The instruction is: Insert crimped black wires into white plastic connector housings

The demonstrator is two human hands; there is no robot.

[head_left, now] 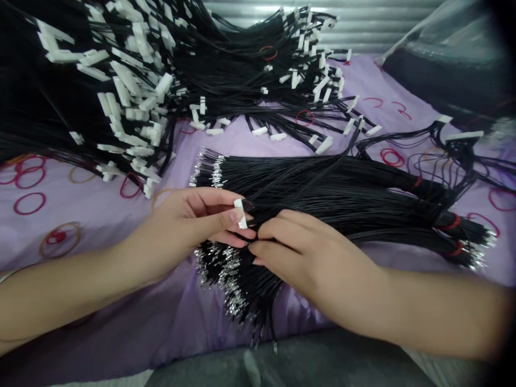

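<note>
My left hand (193, 223) pinches a small white plastic connector (240, 213) between thumb and fingers. My right hand (300, 250) is closed in a pinch right beside it, fingertips touching a thin black wire from the bundle of black wires with metal terminals (322, 188) lying under both hands. More loose terminal ends (226, 274) fan out below my hands. Whether the wire sits in the connector I cannot tell.
A large heap of black wires fitted with white connectors (133, 80) fills the back left. Red and orange rubber bands (30, 203) lie scattered on the purple cloth (100, 226). A clear plastic bag (451, 64) sits at the back right. Red bands tie the bundles (453, 221).
</note>
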